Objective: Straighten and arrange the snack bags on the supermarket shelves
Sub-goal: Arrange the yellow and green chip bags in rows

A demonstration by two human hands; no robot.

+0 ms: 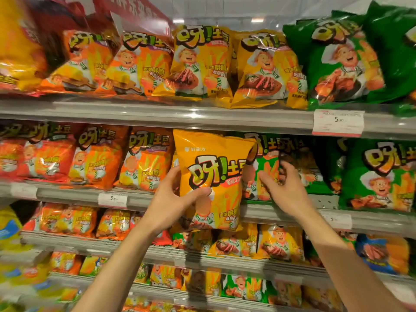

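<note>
Yellow bag (211,176) held out before second shelf (225,206), front toward camera, long axis upright, top tilted slightly left. Left hand (173,201) grips its lower left edge, thumb across front, forearm raised. Right hand (286,188) apart from it, fingers curled onto green bag (270,167) on shelf; grip unclear through blur.

Bare forearms, no sleeves; hands (171,199) ungloved, without rings.
</note>
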